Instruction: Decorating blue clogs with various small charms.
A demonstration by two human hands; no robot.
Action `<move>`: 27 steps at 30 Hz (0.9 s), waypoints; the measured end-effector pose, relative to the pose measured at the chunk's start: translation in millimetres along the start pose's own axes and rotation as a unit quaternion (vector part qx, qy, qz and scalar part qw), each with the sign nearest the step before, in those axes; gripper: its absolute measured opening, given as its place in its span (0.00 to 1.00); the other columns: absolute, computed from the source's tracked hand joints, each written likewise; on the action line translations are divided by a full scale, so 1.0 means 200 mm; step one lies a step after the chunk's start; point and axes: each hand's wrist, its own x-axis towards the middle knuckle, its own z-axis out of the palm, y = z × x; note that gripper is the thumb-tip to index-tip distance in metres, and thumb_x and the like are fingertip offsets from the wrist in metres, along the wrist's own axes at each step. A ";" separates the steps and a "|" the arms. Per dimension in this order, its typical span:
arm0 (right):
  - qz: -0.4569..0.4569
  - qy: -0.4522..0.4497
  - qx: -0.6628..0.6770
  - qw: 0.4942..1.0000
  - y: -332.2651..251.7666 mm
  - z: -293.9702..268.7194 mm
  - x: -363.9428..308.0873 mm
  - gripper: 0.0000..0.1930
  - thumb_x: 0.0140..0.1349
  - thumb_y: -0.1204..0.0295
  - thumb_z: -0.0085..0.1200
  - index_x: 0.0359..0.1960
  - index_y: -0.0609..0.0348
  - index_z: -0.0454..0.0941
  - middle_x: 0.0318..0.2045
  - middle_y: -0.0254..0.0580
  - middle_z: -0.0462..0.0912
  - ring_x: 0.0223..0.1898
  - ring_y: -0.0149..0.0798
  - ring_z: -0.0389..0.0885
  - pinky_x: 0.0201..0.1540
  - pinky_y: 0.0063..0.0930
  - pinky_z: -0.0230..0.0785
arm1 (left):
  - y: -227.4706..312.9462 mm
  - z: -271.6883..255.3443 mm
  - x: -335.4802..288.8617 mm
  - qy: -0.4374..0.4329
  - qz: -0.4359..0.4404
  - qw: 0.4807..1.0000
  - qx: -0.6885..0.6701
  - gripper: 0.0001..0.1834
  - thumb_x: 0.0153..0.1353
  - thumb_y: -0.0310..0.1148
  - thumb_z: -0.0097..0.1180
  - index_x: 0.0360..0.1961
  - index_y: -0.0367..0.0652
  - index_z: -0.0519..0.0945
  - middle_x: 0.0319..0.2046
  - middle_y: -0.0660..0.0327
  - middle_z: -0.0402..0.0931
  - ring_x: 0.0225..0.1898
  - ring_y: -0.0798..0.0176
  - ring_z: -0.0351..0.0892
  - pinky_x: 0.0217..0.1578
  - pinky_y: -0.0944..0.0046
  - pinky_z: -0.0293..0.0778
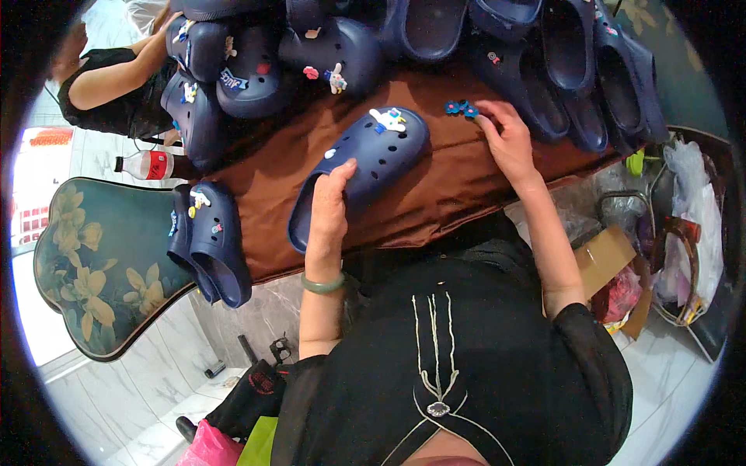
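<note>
The left hand (pixel 330 206) clamped a navy, hole-punched foam clog (pixel 381 159), presumably for steadiness, while the right hand (pixel 509 144) met blue flower-shaped charms (pixel 453 108), whether pinching I couldn't tell.

This looks like a home room serving as a small workshop: a floral padded chair (pixel 101 264) stands left of the left hand (pixel 330 203), many navy shoes (pixel 334 58) crowd the cloth-covered table (pixel 268 221) beyond, and a cardboard box (pixel 606 256) sits nearer than the right hand (pixel 509 144).
</note>
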 end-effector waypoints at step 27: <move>-0.371 0.007 -0.062 0.926 -0.40 0.34 -0.08 0.17 0.43 0.71 0.66 0.38 0.48 0.82 0.34 0.28 0.77 0.35 0.35 0.73 0.45 0.35 0.55 | 0.03 -0.04 0.05 -0.001 0.010 0.998 0.057 0.18 0.65 0.38 0.48 0.37 0.30 0.80 0.36 0.64 0.80 0.39 0.68 0.78 0.44 0.69 0.70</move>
